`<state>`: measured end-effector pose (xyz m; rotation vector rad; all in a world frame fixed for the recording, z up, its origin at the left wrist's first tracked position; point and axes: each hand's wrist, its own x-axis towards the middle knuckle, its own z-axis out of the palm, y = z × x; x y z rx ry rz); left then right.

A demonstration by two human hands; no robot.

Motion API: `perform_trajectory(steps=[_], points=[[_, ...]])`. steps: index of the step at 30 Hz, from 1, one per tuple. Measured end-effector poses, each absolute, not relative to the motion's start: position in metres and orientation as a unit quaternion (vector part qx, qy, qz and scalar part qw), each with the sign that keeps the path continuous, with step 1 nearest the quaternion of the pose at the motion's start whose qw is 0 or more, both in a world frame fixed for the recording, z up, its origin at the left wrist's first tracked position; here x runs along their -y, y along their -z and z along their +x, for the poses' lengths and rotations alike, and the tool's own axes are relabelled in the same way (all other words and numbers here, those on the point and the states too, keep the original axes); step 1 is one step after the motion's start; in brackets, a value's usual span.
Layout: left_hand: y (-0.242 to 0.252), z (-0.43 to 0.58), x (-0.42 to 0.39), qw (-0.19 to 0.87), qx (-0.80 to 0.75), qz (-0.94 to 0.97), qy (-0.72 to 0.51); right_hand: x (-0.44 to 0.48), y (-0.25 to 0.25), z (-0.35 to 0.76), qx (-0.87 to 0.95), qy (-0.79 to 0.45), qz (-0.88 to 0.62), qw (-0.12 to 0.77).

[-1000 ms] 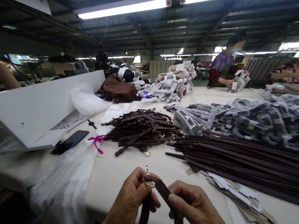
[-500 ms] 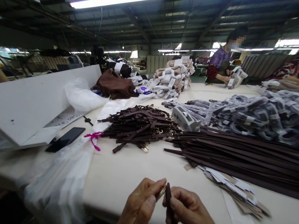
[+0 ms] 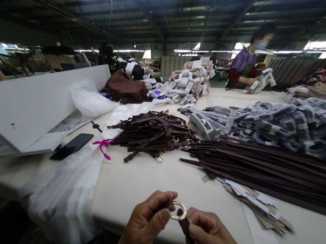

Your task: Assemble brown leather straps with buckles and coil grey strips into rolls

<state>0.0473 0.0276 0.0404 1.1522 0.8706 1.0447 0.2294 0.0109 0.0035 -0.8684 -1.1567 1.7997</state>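
My left hand [image 3: 152,216] pinches a gold buckle [image 3: 178,211] between thumb and fingers. A bit of dark strap shows at the buckle's left side, mostly covered by the fingers. My right hand [image 3: 207,231] is closed on a dark brown leather strap [image 3: 185,223], whose rounded tip sits at the buckle's opening. The strap's lower part drops below the right hand toward the table edge. Beyond both hands lies a heap of short brown straps [image 3: 155,131] with gold hardware. Long brown straps [image 3: 267,168] are stacked to its right.
A grey tape dispenser [image 3: 204,125] stands behind the straps. Paper strips [image 3: 257,204] lie right of my hands. Leftward are a phone [image 3: 73,146], plastic bags [image 3: 68,202] and a white board [image 3: 34,104]. Wrapped straps [image 3: 294,123] pile up behind; a person [image 3: 244,67] handles a bundle beyond.
My left hand has tilted the buckle so its ring faces the view and moved slightly left. The strap tip in my right hand now meets the ring. The camera view shifted slightly.
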Motion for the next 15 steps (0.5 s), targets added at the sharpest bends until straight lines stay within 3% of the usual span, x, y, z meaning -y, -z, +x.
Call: perform_trajectory(steps=[6,9,12,15], points=[[-0.048,0.058,-0.025,0.674,-0.333,0.536,-0.385,-0.021,-0.03,0.224,0.48,-0.64,-0.37,0.473],[-0.046,0.062,-0.025,0.679,-0.387,0.508,-0.362,-0.021,-0.039,0.218,0.546,-0.573,-0.41,0.454],[-0.04,0.062,-0.027,0.681,-0.404,0.513,-0.331,-0.021,-0.043,0.209,0.653,-0.429,-0.468,0.414],[-0.036,0.06,-0.029,0.675,-0.414,0.512,-0.334,-0.024,-0.04,0.207,0.624,-0.408,-0.489,0.454]])
